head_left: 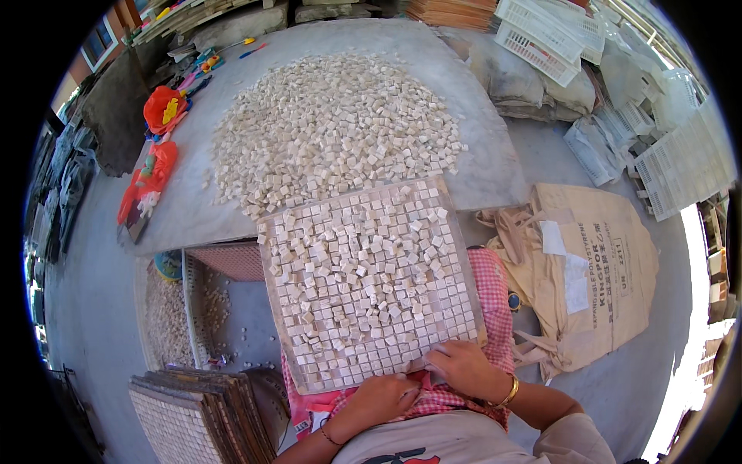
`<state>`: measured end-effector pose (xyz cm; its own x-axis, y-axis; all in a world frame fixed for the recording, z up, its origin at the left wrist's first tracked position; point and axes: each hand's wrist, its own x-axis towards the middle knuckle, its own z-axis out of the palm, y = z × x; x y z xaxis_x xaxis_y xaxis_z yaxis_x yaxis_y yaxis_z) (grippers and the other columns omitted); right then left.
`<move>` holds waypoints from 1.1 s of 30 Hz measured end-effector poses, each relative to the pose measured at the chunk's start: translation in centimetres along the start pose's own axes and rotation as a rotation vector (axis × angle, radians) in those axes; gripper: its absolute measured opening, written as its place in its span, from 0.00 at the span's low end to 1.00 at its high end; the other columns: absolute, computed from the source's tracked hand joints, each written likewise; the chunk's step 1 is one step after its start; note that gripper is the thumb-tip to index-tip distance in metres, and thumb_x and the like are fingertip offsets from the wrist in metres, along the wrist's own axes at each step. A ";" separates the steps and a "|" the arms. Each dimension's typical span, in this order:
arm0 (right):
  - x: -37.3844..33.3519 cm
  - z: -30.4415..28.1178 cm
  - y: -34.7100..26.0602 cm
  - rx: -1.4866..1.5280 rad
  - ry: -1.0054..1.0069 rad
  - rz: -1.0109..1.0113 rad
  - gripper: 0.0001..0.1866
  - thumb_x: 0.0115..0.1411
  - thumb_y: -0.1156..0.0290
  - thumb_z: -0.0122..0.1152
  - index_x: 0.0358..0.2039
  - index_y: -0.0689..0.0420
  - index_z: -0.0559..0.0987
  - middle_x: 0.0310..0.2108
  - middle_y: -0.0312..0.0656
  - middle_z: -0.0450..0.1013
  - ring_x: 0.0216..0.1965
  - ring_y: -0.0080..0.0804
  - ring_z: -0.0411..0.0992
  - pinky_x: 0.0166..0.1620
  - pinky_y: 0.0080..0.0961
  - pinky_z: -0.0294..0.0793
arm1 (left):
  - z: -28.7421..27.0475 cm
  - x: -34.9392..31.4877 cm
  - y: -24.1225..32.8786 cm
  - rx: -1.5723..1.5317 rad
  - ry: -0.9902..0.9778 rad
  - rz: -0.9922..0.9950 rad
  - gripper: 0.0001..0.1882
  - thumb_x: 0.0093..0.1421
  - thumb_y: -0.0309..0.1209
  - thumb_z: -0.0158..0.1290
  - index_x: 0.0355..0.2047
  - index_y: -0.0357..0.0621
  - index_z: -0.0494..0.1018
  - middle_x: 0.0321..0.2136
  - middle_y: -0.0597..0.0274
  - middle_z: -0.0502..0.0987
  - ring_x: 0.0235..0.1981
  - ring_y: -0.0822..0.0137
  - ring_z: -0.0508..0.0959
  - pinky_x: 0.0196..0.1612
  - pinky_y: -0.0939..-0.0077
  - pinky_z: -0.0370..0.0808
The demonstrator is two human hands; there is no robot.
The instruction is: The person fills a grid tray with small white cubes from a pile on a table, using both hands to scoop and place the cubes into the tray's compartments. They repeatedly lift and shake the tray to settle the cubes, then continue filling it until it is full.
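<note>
A square grid board (289,380) slopes from my lap up to the edge of the worktable. Small off-white stone cubes (379,263) cover it; many sit in its square cells, and others lie loose and tilted on top, mostly in the middle. My left hand (384,398) is closed at the board's near edge, its fingertips partly hidden. To its right, my right hand (468,373) has curled fingers on the near right part of the same edge. A gold bracelet (507,392) circles my right wrist.
On the pale worktable (495,166) beyond lies a large heap of stone cubes (340,124). Filled boards (174,417) stand stacked at lower left, near a bin of cubes (166,325). A tan sack (603,271) lies at right, below white plastic crates (537,42).
</note>
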<state>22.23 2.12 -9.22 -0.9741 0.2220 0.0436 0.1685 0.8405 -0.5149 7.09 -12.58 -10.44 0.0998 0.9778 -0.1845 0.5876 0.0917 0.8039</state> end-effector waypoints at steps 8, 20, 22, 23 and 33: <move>1.9 2.1 -0.5 0.038 -0.013 -0.152 0.12 0.50 0.68 0.60 0.36 0.55 0.73 0.27 0.40 0.69 0.30 0.36 0.72 0.32 0.30 0.72 | 0.3 -0.2 0.1 -0.013 -0.007 -0.033 0.10 0.57 0.35 0.48 0.33 0.46 0.75 0.26 0.51 0.76 0.25 0.49 0.76 0.27 0.57 0.72; -2.1 -2.3 1.7 -0.001 0.026 0.038 0.11 0.48 0.70 0.60 0.33 0.56 0.73 0.30 0.41 0.68 0.32 0.40 0.70 0.35 0.33 0.71 | -0.3 0.1 0.0 -0.018 -0.021 -0.029 0.08 0.55 0.35 0.49 0.28 0.46 0.75 0.23 0.52 0.75 0.25 0.50 0.75 0.27 0.57 0.71; -2.0 -2.1 1.5 -0.027 0.060 0.018 0.11 0.47 0.70 0.60 0.32 0.56 0.73 0.30 0.41 0.68 0.32 0.39 0.70 0.35 0.33 0.71 | -0.3 0.1 0.0 -0.018 -0.040 -0.035 0.09 0.56 0.36 0.49 0.30 0.47 0.76 0.23 0.52 0.75 0.25 0.49 0.75 0.28 0.57 0.71; -1.9 -2.0 1.4 -0.038 0.076 0.006 0.11 0.47 0.70 0.60 0.32 0.56 0.72 0.30 0.40 0.68 0.33 0.39 0.69 0.35 0.32 0.71 | -0.4 0.1 0.0 -0.027 -0.033 -0.037 0.09 0.56 0.36 0.49 0.30 0.47 0.76 0.23 0.52 0.75 0.26 0.49 0.75 0.28 0.57 0.71; -2.0 -1.0 2.4 0.015 0.108 0.081 0.07 0.49 0.69 0.57 0.28 0.56 0.71 0.25 0.41 0.65 0.29 0.40 0.67 0.32 0.34 0.68 | -0.6 0.4 0.1 -0.108 0.003 -0.054 0.09 0.56 0.35 0.49 0.32 0.47 0.76 0.23 0.48 0.75 0.26 0.48 0.75 0.30 0.57 0.71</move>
<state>24.72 4.21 -9.70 -0.9354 0.3412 0.0931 0.2425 0.8104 -0.5334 6.72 -12.05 -10.14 0.0682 0.9713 -0.2280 0.5017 0.1641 0.8493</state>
